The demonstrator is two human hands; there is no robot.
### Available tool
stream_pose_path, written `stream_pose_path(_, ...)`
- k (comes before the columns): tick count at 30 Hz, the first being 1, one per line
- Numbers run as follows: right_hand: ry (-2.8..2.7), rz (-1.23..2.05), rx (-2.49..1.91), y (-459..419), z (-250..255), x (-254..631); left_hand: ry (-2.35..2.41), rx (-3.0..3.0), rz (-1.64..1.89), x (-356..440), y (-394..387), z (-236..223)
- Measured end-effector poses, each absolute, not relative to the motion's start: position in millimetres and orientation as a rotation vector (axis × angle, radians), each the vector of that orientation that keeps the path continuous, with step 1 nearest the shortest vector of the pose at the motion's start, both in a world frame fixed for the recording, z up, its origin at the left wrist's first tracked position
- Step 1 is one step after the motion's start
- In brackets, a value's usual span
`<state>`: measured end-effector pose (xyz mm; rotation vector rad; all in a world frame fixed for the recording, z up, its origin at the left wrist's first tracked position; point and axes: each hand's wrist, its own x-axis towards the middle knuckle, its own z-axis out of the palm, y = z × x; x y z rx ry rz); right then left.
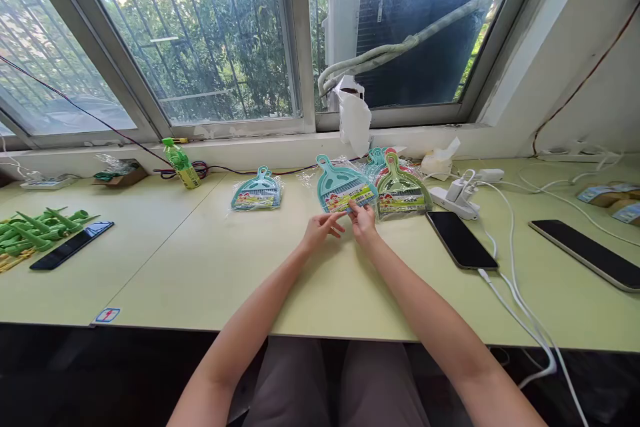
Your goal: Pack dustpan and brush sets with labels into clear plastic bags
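Note:
A teal mini dustpan and brush set (342, 188) in a clear plastic bag lies on the pale green table (210, 267), in front of me. My right hand (363, 220) pinches the bag's near edge by the yellow label. My left hand (320, 227) sits just left of it, fingers curled and reaching toward the same edge, touching or nearly touching the bag. A green packaged set (400, 191) lies right beside it, with more sets (379, 159) stacked behind. Another teal packaged set (257, 192) lies apart to the left.
Two dark phones (460, 240) (590, 252) lie at right, with white charging cables (520, 300) and a power strip (453, 200). A green bottle (181, 163) stands by the window sill. Green plastic parts (35, 227) and a dark flat device (70, 245) lie at far left.

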<state>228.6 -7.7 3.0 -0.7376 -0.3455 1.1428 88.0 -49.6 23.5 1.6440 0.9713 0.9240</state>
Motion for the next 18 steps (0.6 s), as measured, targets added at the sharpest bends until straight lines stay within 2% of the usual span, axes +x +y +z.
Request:
stream_pose_path(7, -0.427, 1.089, -0.737, -12, 11, 228, 0.682, 1.496, 0.533, 46, -37, 40)
stream_pose_path(13, -0.431, 1.156, -0.754, -14, 9, 219, 0.913, 1.123, 1.088, 54, -19, 24)
stream_pose_path(18, -0.502, 1.192, -0.785, -21, 8, 209, 0.878, 1.029, 1.234, 68, -12, 12)
